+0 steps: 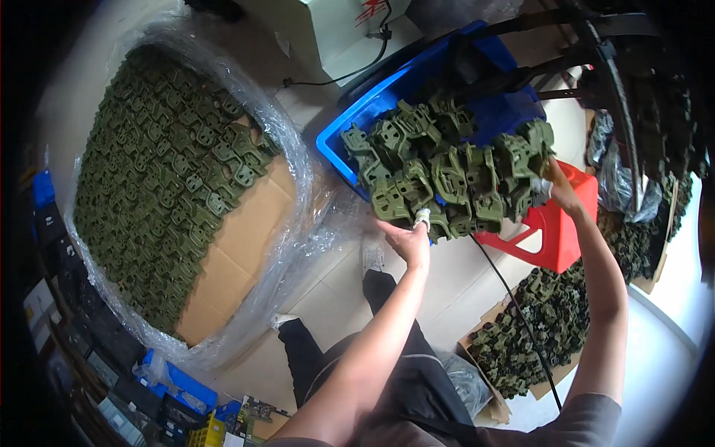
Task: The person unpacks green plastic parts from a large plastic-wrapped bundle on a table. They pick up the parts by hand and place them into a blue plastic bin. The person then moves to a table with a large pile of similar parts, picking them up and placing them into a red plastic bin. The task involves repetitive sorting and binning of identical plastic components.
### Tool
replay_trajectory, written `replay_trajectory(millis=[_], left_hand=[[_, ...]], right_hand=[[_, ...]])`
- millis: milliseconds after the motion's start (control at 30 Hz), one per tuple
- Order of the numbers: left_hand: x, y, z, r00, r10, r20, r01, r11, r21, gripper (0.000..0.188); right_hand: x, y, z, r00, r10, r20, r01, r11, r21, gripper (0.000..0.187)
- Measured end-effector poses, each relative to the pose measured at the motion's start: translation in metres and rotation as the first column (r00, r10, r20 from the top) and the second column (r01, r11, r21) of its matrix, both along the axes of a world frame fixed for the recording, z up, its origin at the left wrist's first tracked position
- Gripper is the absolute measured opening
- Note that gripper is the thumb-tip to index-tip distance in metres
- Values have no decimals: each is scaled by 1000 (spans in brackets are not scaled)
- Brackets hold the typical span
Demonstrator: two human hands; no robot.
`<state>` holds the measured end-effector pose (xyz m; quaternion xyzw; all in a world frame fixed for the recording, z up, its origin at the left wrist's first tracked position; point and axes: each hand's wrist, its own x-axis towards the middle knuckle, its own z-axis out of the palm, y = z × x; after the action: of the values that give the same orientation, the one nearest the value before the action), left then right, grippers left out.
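Note:
Before me is a wide row of olive-green moulded parts, packed side by side, each with curved edges and cut-outs. My left hand is closed at the near left edge of the row, thumb side against the parts, with a white covering on a finger. At the right end my right hand grips the parts, its fingertips partly hidden behind them; white shows there too. The row overlaps the near side of a blue bin, hiding part of its inside. Whether the row's weight rests on the bin, I cannot tell.
A plastic-wrapped carton at the left holds rows of similar green parts. A red plastic stand is beside my right hand. Another carton of small dark-green parts sits lower right. A black cable crosses there. Dark machinery overhangs the upper right.

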<state>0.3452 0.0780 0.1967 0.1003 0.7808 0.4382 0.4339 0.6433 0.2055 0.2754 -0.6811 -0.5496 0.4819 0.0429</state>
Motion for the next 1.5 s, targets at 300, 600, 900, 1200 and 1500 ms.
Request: replay_trajectory(millis=[300,600,900,1200,1500], left_hand=[[6,72,-20,903,-423,-72,426,865,267,91],[-96,71,-57,729,-673,-125,671,668,323,80],[-431,-219,-93,698,-367,-615,247,930,-273,64],[-768,-537,-196,984,-15,-180,-81,853,-515,62],[-801,-586,-132,551,833,-42,-827,539,-159,71]], right_hand=[[23,52,-182,738,-124,663,-129,939,319,72],[-170,-202,-48,830,56,-555,-476,590,-652,74],[-449,-282,-73,-431,849,-305,-870,-480,-109,27],[-757,-419,-190,261,851,-456,-963,265,-55,36],[-1060,-618,-315,648,603,-466,-746,625,-228,29]])
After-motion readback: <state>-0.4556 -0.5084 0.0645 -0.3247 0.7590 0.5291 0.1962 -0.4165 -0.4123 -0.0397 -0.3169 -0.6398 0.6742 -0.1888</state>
